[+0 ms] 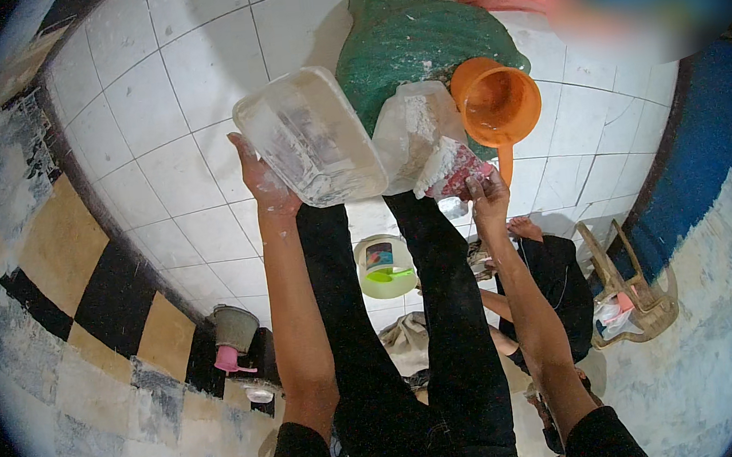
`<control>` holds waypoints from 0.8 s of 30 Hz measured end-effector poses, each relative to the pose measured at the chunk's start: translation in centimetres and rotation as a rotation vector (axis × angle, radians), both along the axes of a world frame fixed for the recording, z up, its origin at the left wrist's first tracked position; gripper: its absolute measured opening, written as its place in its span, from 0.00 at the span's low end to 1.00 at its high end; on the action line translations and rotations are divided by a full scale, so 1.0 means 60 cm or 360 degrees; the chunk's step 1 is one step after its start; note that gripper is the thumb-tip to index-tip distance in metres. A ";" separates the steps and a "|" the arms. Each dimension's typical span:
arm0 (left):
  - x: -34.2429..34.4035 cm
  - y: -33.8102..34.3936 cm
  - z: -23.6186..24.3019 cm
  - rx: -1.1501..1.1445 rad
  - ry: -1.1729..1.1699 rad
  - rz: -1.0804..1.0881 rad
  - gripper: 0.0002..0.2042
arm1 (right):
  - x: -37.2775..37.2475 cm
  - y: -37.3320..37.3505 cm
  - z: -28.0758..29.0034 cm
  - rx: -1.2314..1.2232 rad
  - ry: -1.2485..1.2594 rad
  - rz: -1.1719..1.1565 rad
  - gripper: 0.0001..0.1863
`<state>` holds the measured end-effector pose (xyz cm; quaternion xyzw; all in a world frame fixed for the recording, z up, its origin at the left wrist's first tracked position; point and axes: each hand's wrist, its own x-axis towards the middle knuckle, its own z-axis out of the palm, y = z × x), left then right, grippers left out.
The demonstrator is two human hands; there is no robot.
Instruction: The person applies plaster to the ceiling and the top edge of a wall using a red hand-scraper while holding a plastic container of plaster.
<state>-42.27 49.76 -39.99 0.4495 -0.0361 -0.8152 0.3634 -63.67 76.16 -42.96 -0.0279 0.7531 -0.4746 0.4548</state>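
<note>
The left hand [261, 181] grips the near corner of a clear plastic tub [307, 136], fingers wrapped on its rim, the tub tilted. Right of the tub, the right hand [488, 200] pinches a white-smeared scraper [453, 168] against a white bag [414, 130]. Beyond the tub lie a green sack [418, 40] and an orange scoop [497, 100].
</note>
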 end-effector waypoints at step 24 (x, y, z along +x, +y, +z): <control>-0.108 0.046 0.059 -0.0079 -0.0085 -0.0200 0.37 | 0.065 -0.318 0.317 -0.0028 0.1116 0.0986 0.07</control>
